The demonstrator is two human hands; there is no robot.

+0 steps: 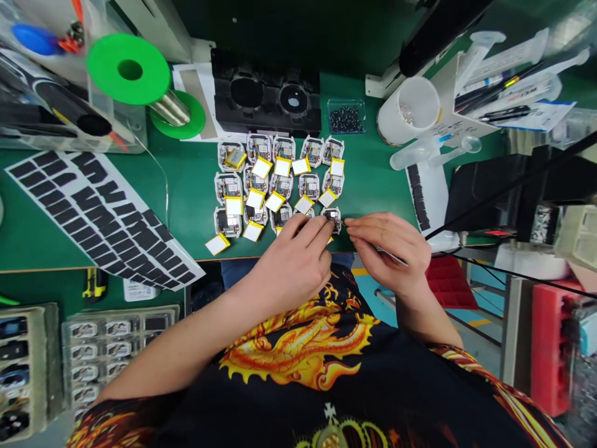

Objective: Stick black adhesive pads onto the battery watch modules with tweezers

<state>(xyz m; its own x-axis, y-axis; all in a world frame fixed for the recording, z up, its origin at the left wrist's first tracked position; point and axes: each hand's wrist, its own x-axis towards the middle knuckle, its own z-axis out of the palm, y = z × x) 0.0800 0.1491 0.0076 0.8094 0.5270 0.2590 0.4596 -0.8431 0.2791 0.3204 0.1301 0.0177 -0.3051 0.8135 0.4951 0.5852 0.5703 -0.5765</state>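
Casings (282, 185) lie in three rows on the desk (373, 180), a sheet (107, 218) to their left, spool (149, 89) far left, cup (403, 118) far right.

The left forearm (186, 345) slants inward, the left hand (301, 264) palm-down with fingers reaching forward; the right hand (394, 249) holds its fingertips pinched together, pointing toward the left's.

The desk (366, 180) has a green surface. A dark green panel (289, 25) spans the far side. At right, a grey metal post (515, 330) stands near the blue floor (487, 280), marked with yellow stripes (478, 322).
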